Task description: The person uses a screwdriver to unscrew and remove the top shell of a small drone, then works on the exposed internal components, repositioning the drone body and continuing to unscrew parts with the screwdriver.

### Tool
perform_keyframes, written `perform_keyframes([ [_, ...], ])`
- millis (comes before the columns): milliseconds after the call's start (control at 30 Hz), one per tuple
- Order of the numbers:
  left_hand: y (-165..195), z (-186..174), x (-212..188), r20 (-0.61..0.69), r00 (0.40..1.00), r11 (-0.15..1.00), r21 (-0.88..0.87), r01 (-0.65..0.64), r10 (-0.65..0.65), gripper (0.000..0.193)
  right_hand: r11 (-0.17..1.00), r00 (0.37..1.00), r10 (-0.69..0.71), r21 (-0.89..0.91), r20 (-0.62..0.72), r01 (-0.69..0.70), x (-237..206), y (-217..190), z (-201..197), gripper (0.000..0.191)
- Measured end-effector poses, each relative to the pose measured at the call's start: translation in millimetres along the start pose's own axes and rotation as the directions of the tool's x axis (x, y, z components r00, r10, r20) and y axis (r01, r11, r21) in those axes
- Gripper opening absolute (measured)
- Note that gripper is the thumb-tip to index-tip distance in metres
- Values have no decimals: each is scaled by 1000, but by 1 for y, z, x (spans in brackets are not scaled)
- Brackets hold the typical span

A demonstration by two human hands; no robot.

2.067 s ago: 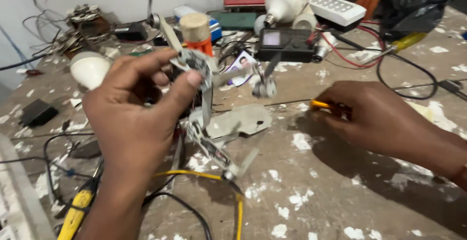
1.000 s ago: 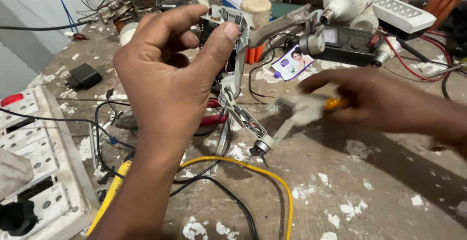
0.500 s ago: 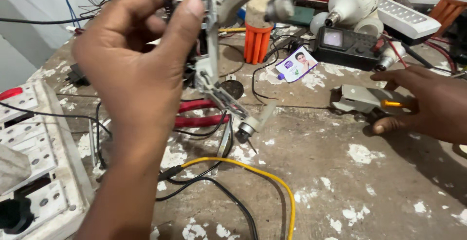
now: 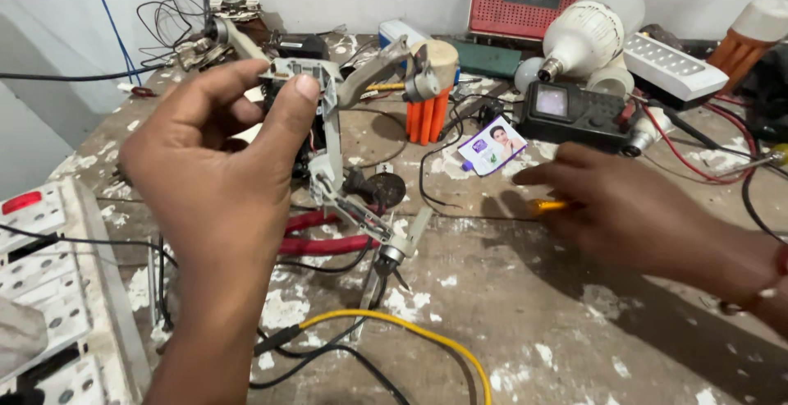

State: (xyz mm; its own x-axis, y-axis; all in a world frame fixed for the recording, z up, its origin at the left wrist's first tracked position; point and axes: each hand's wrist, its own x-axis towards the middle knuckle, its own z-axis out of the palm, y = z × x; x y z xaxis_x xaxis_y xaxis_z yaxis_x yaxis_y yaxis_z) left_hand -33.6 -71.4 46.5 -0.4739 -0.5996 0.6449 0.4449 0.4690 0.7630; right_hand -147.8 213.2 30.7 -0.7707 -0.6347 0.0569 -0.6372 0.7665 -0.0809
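Left hand (image 4: 217,179) pinches grey metal-framed part (image 4: 328,138), raised above workbench (image 4: 533,323). Right hand (image 4: 632,216), right side, clasps yellow-handled screwdriver (image 4: 546,205) low over workbench.

The grey paint-flecked worktop (image 4: 574,347) is open in the lower right, so hands can pass there freely. In the lower middle a yellow cable (image 4: 410,331) and black wires (image 4: 345,356) lie across the way. The back edge is crowded by a white lamp bulb (image 4: 591,32), a black meter (image 4: 574,114) and orange cylinders (image 4: 427,114); a white switch board (image 4: 41,290) blocks the left side
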Motion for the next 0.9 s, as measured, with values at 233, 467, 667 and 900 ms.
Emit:
perform_keyframes([
  [233, -1, -3, 3, -20, 1000, 994, 104, 24, -22, 30, 981, 985, -160, -102, 58, 165, 29, -25, 21, 63],
  [467, -1, -6, 1, -7, 1000, 998, 66, 26, -25, 28, 988, 999, 27, -155, 22, -23, 27, -17, 14, 56],
  [667, 0, -9, -1, 29, 999, 1000, 13, 19, -20, 27, 1000, 973, 13, 28, -230, -7, 7, -18, -11, 35],
  [900, 9, -6, -8, 280, 956, 985, 116, -126, 89, 34, 829, 829, 559, 30, -12, -558, -17, -14, -21, 25],
])
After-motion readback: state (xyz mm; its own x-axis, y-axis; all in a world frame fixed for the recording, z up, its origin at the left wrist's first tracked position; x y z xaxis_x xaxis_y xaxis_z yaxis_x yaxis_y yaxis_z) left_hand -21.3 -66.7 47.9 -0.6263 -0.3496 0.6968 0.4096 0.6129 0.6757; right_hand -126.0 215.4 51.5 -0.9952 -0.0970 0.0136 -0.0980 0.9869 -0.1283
